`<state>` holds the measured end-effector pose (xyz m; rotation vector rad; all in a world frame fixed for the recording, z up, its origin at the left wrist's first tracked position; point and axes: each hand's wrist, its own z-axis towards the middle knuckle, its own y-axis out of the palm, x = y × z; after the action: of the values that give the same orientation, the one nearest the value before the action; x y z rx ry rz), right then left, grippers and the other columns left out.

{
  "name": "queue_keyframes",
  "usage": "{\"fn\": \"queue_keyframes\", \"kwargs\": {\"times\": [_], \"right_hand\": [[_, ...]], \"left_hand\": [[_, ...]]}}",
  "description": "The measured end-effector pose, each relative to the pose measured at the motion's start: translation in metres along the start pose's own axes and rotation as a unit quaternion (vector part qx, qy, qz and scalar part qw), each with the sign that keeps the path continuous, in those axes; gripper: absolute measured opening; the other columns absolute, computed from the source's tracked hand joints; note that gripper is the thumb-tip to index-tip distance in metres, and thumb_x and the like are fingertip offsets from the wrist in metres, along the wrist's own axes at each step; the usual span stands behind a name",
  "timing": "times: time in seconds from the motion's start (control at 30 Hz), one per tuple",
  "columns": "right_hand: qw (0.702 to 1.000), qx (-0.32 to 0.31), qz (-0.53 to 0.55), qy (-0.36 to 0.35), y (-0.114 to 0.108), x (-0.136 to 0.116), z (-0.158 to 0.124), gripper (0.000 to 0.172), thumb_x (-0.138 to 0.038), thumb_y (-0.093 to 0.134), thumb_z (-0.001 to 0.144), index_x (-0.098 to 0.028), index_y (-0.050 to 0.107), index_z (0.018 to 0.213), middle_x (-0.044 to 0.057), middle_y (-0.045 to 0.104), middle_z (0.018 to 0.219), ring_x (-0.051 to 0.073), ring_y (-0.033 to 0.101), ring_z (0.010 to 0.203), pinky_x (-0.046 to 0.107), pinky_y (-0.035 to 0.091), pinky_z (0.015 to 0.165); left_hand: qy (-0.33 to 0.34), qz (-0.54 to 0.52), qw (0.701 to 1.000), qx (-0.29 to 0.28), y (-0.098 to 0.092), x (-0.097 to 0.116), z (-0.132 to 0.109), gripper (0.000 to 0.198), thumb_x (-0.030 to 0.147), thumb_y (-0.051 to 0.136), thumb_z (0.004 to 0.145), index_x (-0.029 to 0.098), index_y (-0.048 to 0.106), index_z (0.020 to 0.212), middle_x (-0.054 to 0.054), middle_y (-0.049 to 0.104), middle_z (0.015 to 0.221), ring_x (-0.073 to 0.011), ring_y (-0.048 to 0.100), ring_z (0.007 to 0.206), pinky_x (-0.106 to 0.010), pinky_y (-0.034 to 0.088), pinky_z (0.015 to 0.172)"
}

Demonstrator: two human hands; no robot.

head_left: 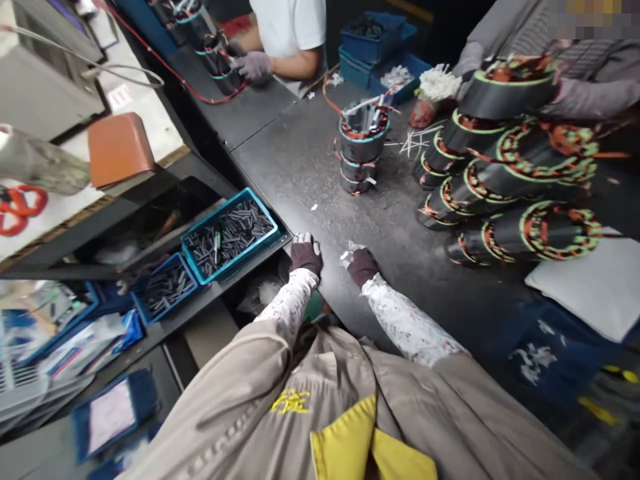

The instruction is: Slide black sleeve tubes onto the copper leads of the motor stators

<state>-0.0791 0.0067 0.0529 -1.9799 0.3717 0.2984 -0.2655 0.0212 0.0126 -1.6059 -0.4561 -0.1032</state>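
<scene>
My left hand [305, 256], in a dark glove with pale fingertips, rests on the near edge of the dark table [300, 167]. Its fingers lie forward on the surface, with nothing visible in them. Just to the right, my right hand [362, 263] is held low over the table, fingers bent together. A small white piece [345, 255] shows at its fingertips, too small to name. Ahead of both hands stands a stack of motor stators [363, 150], with blue rims, copper windings and white strips at the top. A white scrap [314, 207] lies between.
Blue trays of dark strips [230, 233] sit at left. More stators [520, 230], with green rims, are piled at right beside a white sheet [595, 287]. Two co-workers are across the table; one's gloved hand [253, 65] touches another stator stack. Blue bins [373, 40] stand behind.
</scene>
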Motion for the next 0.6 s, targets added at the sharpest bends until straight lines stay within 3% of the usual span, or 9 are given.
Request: {"fn": "queue_keyframes", "kwargs": {"times": [0.13, 0.27, 0.37, 0.5, 0.6], "right_hand": [[0.998, -0.019, -0.052, -0.032, -0.019, -0.051, 0.070, 0.054, -0.021, 0.067, 0.108, -0.008, 0.070, 0.160, 0.026, 0.071, 0.151, 0.036, 0.072, 0.136, 0.044, 0.059, 0.120], [0.993, -0.046, -0.085, -0.067, -0.040, -0.097, 0.141, 0.058, -0.018, 0.061, 0.111, -0.010, 0.062, 0.168, 0.025, 0.066, 0.160, 0.034, 0.069, 0.142, 0.041, 0.058, 0.121], [0.987, -0.076, -0.104, -0.092, -0.052, -0.123, 0.173, 0.053, -0.016, 0.059, 0.114, -0.015, 0.064, 0.167, 0.022, 0.063, 0.165, 0.030, 0.071, 0.140, 0.041, 0.059, 0.119], [0.982, -0.105, -0.119, -0.100, -0.055, -0.130, 0.172, 0.039, -0.013, 0.059, 0.115, -0.013, 0.074, 0.151, 0.018, 0.069, 0.159, 0.028, 0.072, 0.139, 0.045, 0.060, 0.120], [0.985, -0.112, -0.106, -0.081, -0.049, -0.104, 0.140, 0.039, -0.013, 0.056, 0.115, -0.014, 0.076, 0.147, 0.019, 0.073, 0.152, 0.028, 0.075, 0.134, 0.042, 0.061, 0.115]], "left_hand": [[0.022, -0.025, 0.999, 0.042, 0.021, -0.011, -0.003, 0.056, 0.033, 0.062, 0.113, 0.006, 0.068, 0.161, -0.029, 0.062, 0.171, -0.0425, 0.052, 0.170, -0.065, 0.037, 0.144], [0.043, -0.034, 0.995, 0.079, 0.037, -0.017, -0.008, 0.053, 0.035, 0.068, 0.111, 0.008, 0.073, 0.157, -0.027, 0.068, 0.165, -0.0444, 0.058, 0.164, -0.066, 0.040, 0.142], [0.041, -0.039, 0.996, 0.074, 0.040, -0.018, -0.012, 0.055, 0.037, 0.068, 0.111, 0.010, 0.072, 0.159, -0.027, 0.068, 0.166, -0.0458, 0.059, 0.163, -0.069, 0.040, 0.142], [0.039, -0.070, 0.996, 0.051, 0.035, -0.018, -0.011, 0.055, 0.036, 0.069, 0.110, 0.010, 0.073, 0.159, -0.027, 0.067, 0.166, -0.0470, 0.058, 0.163, -0.072, 0.039, 0.142], [0.033, -0.091, 0.994, 0.042, 0.031, -0.020, -0.008, 0.055, 0.035, 0.067, 0.110, 0.007, 0.072, 0.157, -0.029, 0.066, 0.167, -0.0486, 0.054, 0.166, -0.074, 0.037, 0.142]]}}
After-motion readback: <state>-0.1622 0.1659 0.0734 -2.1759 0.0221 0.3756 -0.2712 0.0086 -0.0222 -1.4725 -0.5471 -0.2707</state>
